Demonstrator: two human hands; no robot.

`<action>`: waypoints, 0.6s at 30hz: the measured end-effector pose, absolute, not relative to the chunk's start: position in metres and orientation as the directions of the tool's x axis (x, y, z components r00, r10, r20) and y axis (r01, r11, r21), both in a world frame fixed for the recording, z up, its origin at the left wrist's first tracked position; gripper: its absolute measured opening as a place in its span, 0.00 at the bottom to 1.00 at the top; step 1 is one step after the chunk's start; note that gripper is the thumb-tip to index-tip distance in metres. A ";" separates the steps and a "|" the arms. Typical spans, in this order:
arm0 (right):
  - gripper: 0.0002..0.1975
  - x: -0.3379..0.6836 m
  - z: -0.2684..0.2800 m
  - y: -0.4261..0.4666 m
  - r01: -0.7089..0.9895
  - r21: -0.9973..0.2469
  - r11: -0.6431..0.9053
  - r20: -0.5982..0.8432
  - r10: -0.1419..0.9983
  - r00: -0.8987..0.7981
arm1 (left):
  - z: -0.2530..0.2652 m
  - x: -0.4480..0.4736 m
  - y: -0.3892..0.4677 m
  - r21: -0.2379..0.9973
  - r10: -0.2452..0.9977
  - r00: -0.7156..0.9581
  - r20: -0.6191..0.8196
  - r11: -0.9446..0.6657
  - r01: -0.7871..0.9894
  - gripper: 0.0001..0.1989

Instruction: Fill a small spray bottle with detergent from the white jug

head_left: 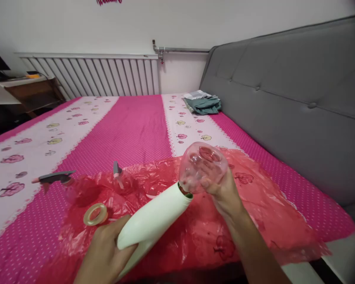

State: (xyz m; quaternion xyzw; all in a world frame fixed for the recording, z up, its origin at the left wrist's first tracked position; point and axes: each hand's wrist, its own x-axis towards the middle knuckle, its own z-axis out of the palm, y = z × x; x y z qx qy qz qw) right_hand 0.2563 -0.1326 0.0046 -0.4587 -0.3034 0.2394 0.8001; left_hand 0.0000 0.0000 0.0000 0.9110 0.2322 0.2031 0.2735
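In my left hand (106,246) is a pale green hair dryer (155,217), gripped at its lower end with the fingers wrapped round it. Its open mouth, with a darker green rim, points up and to the right. My right hand (221,189) holds a clear pink plastic bottle (202,165) from below and behind, its round base turned partly toward me. The bottle's edge is right at the dryer's mouth; whether they touch, I cannot tell. Fingers show through the bottle's wall.
Beneath my hands a red plastic sheet (260,197) covers part of a pink bed (133,126). Left of them are a tape roll (88,217) and two grey-and-pink spray heads (117,171) on clear bottles. Folded cloths (203,104) lie by the grey headboard (272,79).
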 end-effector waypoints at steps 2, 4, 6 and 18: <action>0.47 0.255 0.005 -0.131 -0.109 -0.868 0.485 0.281 0.659 0.698 | 0.000 -0.001 0.000 0.590 0.535 0.811 0.235 -0.742 0.319 0.11; 0.47 0.254 0.005 -0.130 -0.115 -0.864 0.490 0.283 0.661 0.695 | 0.000 -0.002 0.000 0.588 0.539 0.812 0.222 -0.738 0.330 0.11; 0.46 0.253 0.005 -0.130 -0.105 -0.872 0.478 0.278 0.660 0.698 | -0.001 -0.004 0.000 0.588 0.539 0.815 0.215 -0.737 0.332 0.11; 0.52 0.252 0.011 -0.135 -0.149 -0.877 0.457 0.264 0.717 0.645 | -0.001 0.000 0.000 0.608 0.537 0.815 0.218 -0.728 0.317 0.10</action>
